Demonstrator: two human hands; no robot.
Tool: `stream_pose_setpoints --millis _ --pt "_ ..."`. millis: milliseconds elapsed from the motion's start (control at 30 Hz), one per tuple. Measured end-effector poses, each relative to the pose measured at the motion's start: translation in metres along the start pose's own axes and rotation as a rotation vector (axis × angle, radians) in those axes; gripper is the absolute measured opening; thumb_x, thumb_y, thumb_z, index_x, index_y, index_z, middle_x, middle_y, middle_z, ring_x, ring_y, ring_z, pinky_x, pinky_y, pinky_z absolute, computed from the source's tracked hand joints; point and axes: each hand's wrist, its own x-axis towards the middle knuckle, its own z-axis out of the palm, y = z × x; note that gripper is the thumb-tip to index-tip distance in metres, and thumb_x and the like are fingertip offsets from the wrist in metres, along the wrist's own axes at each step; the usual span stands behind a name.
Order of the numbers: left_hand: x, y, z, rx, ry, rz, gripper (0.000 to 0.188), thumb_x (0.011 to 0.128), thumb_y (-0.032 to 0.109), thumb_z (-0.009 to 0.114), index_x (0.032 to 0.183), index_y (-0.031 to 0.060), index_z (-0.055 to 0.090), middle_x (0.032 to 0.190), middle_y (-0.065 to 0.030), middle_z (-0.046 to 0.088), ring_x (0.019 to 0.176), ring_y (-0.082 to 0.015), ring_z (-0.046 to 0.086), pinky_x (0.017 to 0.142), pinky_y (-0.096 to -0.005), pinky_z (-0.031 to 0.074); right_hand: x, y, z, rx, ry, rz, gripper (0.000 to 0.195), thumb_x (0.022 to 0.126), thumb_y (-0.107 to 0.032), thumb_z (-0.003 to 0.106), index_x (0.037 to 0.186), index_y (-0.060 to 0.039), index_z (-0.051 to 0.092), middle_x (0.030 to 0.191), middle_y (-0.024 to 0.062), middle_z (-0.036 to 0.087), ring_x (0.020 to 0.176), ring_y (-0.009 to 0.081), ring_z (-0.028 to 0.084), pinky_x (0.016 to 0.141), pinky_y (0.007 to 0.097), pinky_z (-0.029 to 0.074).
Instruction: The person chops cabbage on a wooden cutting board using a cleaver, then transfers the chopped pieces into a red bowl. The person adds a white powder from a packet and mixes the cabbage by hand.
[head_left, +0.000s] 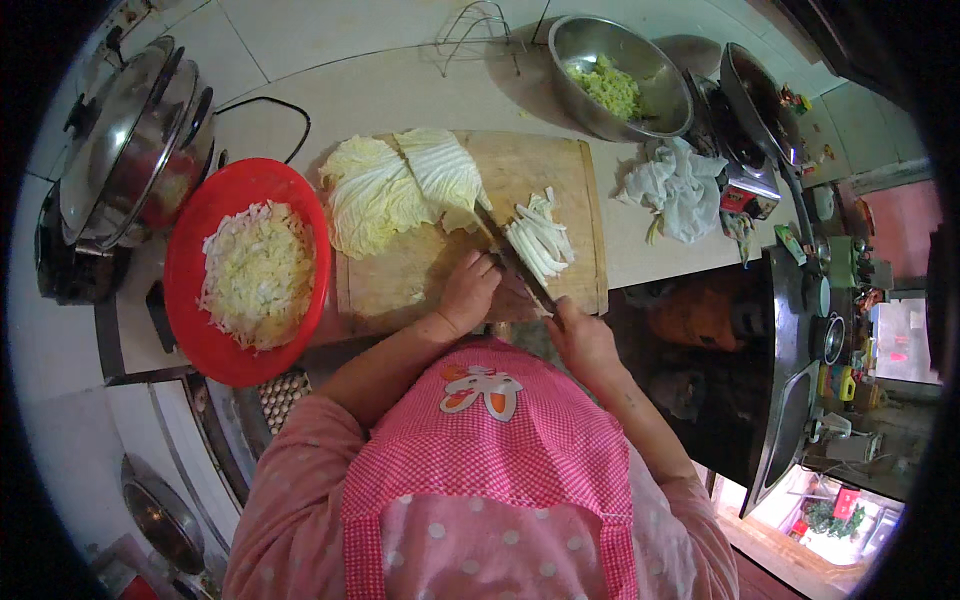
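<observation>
My right hand (583, 337) is closed around the handle of a kitchen knife (517, 262), its blade slanting up and left over a wooden cutting board (420, 292). Against the blade's left side rests my left hand (471, 289), fingers curled down; what lies under its fingertips is mostly hidden. Napa cabbage leaves (375, 191) spread over the board's upper left, one reaching the knife tip. Right of the blade lies a small pile of cabbage strips (538, 236). A red plastic basin (187, 300) at the left holds finely cut cabbage (259, 277).
A steel bowl (562, 82) with chopped greens stands at the upper right, near a crumpled white cloth (671, 187) and a gas stove (750, 184) bearing a wok (757, 97). A wire rack (480, 37) is at the back. Glass-lidded pots (127, 142) stand far left.
</observation>
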Motion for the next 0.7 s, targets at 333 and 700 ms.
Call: stream_pose_setpoints --millis 333,700 --pt "-0.003 0.001 -0.01 0.001 -0.076 -0.015 0.015 0.071 0.01 0.056 0.083 0.0052 0.061 0.102 -0.0119 0.058 0.1 -0.0313 0.05 0.087 -0.042 0.042 -0.002 -0.007 0.002 0.021 0.006 -0.029 0.024 0.089 -0.028 0.056 0.093 -0.007 0.044 0.08 0.0201 0.064 0.067 0.0399 0.063 0.056 0.0501 0.049" --pt "-0.006 -0.001 -0.016 -0.127 -0.057 -0.065 0.018 0.067 0.003 0.058 0.085 0.0028 0.059 0.1 -0.0169 0.055 0.1 -0.0362 0.049 0.087 -0.0422 0.043 -0.003 -0.017 -0.002 0.046 -0.058 0.016 0.025 0.088 -0.027 0.057 0.098 -0.0072 0.046 0.081 0.0208 0.064 0.072 0.0406 0.063 0.064 0.0493 0.051"
